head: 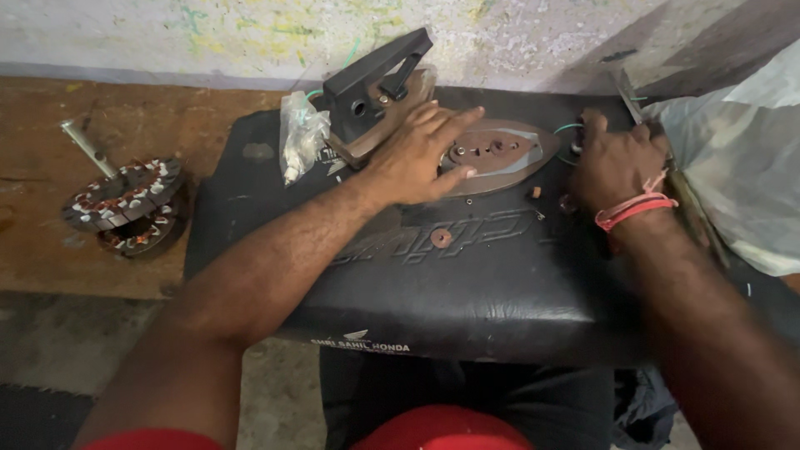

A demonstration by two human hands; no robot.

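On a black padded seat cushion (467, 283), the left hand (417, 154) presses flat, fingers spread, on the iron soleplate (500, 154) while the right hand (612, 167) pinches its green wire (568, 127), which a tug might snap.

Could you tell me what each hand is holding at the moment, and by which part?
The left hand presses flat on the iron soleplate, gripping nothing. The right hand is closed at the soleplate's pointed end; what it holds cannot be told.
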